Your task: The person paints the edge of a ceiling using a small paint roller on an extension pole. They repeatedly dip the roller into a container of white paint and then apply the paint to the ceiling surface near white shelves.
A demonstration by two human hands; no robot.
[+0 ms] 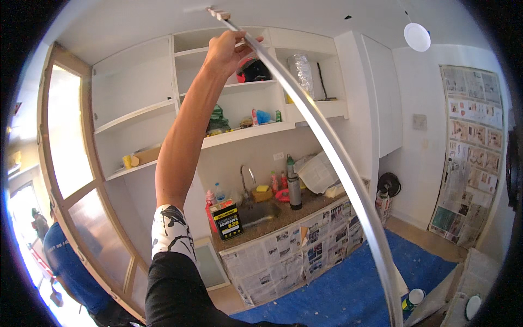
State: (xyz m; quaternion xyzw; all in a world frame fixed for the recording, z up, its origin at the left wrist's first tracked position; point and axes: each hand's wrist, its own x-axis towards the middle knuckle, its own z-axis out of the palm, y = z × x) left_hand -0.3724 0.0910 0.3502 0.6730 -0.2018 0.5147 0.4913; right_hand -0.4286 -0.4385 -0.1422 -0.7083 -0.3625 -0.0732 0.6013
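Observation:
My left hand is raised high toward the ceiling, its fingers curled round the upper part of a long shiny metal pole. Some fingertips show past the pole's far side. From the lower right edge the pole rises on a slant, looking curved in this view. At its top end sits a small light wooden block, close against the ceiling; whether it touches cannot be made out. My right hand is out of the picture, and so is the pole's lower end.
White open shelves hold a helmet and a foil-wrapped duct. Below, a counter carries a sink, a black box and a grey bottle. Blue sheeting covers the floor. Behind a wood-framed panel stands another person.

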